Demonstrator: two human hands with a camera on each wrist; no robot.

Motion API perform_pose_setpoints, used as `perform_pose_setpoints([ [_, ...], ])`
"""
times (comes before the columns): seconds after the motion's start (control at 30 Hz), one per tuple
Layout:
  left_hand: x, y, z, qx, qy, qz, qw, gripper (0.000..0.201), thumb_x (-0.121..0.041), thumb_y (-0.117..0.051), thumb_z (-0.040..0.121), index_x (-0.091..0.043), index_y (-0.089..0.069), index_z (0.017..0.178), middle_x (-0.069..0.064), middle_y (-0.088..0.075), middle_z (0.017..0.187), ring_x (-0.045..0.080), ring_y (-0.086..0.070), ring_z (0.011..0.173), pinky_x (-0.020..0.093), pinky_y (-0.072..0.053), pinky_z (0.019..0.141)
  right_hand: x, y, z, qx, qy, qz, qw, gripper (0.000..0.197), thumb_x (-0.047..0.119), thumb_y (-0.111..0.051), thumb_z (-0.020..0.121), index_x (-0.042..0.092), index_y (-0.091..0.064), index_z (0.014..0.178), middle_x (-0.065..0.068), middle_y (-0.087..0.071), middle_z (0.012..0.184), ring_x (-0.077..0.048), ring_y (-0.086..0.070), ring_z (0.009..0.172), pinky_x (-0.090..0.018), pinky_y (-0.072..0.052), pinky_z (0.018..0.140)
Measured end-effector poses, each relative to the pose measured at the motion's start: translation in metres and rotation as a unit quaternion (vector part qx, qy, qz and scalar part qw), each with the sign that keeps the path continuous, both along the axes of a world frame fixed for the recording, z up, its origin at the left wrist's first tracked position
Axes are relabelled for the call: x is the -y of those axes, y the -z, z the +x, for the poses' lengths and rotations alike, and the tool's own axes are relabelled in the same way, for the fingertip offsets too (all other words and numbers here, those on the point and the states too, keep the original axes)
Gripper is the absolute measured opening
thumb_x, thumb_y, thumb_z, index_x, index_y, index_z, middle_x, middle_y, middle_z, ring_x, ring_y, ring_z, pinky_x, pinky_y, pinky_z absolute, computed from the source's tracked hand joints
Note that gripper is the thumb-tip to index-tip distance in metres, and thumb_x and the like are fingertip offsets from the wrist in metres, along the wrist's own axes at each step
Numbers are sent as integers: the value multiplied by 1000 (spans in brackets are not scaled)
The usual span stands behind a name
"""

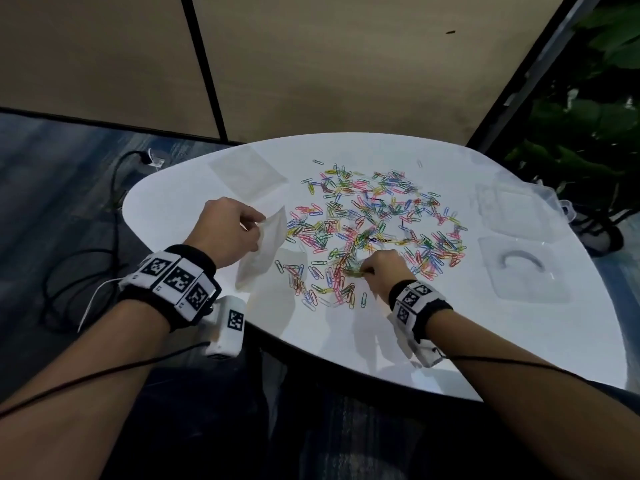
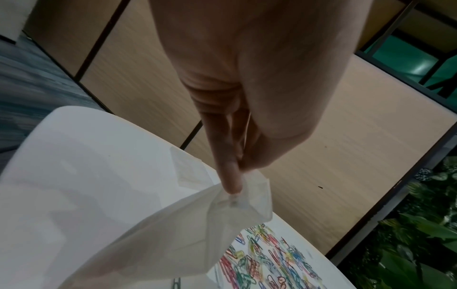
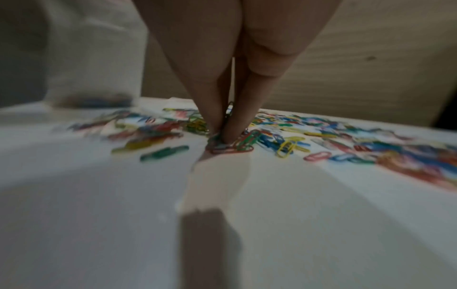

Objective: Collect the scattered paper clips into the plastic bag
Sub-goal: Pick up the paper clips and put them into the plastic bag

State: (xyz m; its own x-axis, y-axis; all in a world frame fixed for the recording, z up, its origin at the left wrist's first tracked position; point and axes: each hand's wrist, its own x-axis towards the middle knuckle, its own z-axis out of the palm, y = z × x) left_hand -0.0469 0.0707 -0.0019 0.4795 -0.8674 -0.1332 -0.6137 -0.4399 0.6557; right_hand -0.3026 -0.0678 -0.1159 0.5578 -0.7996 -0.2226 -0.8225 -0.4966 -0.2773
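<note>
The left hand point(image 1: 227, 230) pinches the plastic bag point(image 1: 263, 251) by its rim, mouth beside the paper clips point(image 1: 374, 216), so the right hand point(image 1: 382, 270), pinching several off the tabletop point(image 1: 346, 341), travels little.

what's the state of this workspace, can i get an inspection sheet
surface: white rounded table.
job's things: coloured paper clips scattered on it; plastic bag lifted at the left.
clutter: flat spare bag at the far left; clear trays at the right.
grippers: left hand pinches the bag's rim; right hand pinches clips at the table.
cables: black wires on the floor and along both forearms.
surroundings: beige panels, plants.
</note>
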Motion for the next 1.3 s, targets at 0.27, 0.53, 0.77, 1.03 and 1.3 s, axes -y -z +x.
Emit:
perform_pose_setpoints([
  [0.27,16,3,-11,-17,14,14,1000,28,-4,-60,89,-7,-74,113,8,-76,88,20,-77,69,29,-59,86,14,-51,7,425,305,367,769,10,-3,-74,79,3,-73,87,-17,-74,95,-26,-72,86,-36,-58,89],
  [0.53,18,6,-13,-21,15,4,1000,28,-5,-60,89,-9,-75,112,6,-77,85,17,-76,69,25,-57,81,-31,-94,89,510,229,460,689,25,-10,-68,82,-14,-66,106,-17,-72,88,-21,-71,76,-23,-60,73],
  [0.77,10,8,-8,-42,21,-15,999,28,-3,-61,87,-9,-77,109,8,-77,89,21,-76,78,33,-62,84,-45,-77,129,300,122,209,923,5,6,-75,76,11,-76,75,-12,-75,73,-25,-74,69,-39,-62,72],
  [1.03,10,3,3,-39,-16,-30,999,30,-3,-61,86,-9,-76,112,7,-78,85,20,-75,81,31,-58,91,-36,-104,137,248,19,186,951,19,11,-65,89,9,-74,105,-8,-75,95,-22,-74,77,-36,-61,79],
  [1.3,5,1,29,-47,-87,-31,995,27,-3,-61,85,-8,-77,105,10,-76,89,28,-74,87,38,-59,93,-36,-70,128,210,0,160,964,23,11,-55,95,10,-71,111,-8,-72,110,-23,-69,93,-39,-58,87],
])
